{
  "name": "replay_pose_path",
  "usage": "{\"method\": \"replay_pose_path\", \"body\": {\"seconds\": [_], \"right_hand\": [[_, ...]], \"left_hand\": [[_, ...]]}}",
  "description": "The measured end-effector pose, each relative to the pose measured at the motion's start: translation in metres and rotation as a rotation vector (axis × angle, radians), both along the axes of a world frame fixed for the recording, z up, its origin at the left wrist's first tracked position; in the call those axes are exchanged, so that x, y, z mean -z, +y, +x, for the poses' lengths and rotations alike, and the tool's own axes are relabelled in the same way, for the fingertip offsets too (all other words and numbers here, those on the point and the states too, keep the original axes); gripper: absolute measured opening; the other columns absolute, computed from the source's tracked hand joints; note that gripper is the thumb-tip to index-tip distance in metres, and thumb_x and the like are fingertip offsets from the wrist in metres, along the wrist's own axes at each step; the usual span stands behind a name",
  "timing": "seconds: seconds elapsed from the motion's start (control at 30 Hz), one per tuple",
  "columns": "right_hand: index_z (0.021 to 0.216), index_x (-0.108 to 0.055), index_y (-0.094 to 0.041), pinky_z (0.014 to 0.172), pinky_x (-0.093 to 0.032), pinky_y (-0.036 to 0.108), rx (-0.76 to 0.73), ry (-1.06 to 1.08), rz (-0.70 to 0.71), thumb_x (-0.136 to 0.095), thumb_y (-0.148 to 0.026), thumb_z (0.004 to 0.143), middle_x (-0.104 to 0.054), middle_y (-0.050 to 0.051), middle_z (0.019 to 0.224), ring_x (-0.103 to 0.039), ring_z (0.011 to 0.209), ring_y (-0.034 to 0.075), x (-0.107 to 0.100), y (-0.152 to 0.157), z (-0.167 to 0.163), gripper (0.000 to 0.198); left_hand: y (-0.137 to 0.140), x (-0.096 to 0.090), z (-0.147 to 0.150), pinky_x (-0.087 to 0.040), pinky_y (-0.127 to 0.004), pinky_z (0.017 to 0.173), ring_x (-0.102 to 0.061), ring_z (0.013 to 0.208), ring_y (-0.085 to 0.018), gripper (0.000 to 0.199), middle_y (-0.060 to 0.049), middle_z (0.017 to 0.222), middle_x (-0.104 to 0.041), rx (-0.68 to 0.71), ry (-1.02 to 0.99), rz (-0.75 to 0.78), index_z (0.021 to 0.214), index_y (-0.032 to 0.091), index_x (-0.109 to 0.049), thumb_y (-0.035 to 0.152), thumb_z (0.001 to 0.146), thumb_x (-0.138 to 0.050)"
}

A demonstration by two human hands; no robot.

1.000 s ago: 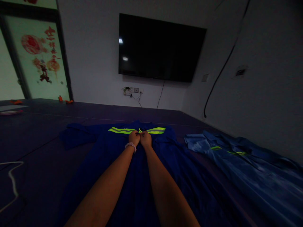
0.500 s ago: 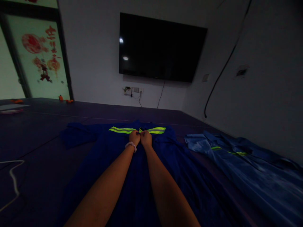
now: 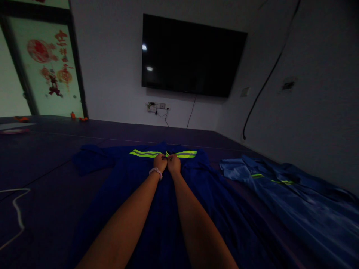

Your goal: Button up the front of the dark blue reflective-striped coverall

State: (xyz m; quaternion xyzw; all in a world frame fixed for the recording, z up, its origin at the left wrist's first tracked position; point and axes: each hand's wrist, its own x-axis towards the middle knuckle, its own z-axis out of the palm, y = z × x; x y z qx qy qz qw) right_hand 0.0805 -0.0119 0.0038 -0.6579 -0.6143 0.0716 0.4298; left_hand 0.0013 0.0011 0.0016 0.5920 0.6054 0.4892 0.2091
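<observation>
A dark blue work jacket (image 3: 196, 194) with yellow-green reflective stripes (image 3: 146, 153) lies spread flat on a dark mat. My left hand (image 3: 160, 163), with a pale bead bracelet on the wrist, and my right hand (image 3: 174, 164) sit side by side at the jacket's middle seam, just below the stripes. Both hands are closed, fingers pinching the fabric at the front opening. What exactly is between the fingertips is too dark to see.
A lighter blue jacket (image 3: 283, 194) with reflective stripes lies to the right by the wall. A black screen (image 3: 193, 56) hangs on the far wall above a socket with cables (image 3: 157, 107). A white cord (image 3: 17, 209) lies at the left. A decorated glass door (image 3: 47, 67) stands far left.
Both hands stay together at the jacket's seam. The view has drifted slightly; nothing else has visibly moved.
</observation>
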Motion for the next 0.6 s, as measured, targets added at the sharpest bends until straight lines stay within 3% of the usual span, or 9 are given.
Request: {"method": "replay_pose_path", "body": {"seconds": [0.6], "right_hand": [[0.086,-0.062,-0.014,0.067,-0.04,0.022,-0.012,0.008,-0.006,-0.048,-0.016,0.082,-0.067,0.01,0.081,-0.062,0.081,0.018,0.0026,0.0024,0.0004,0.015]], "left_hand": [[-0.0022,-0.0005,0.0,-0.042,-0.023,0.08,-0.06,0.093,-0.015,0.033,-0.009,0.102,-0.066,0.003,-0.028,0.005,0.098,0.014,-0.065,0.007,0.07,-0.048]]}}
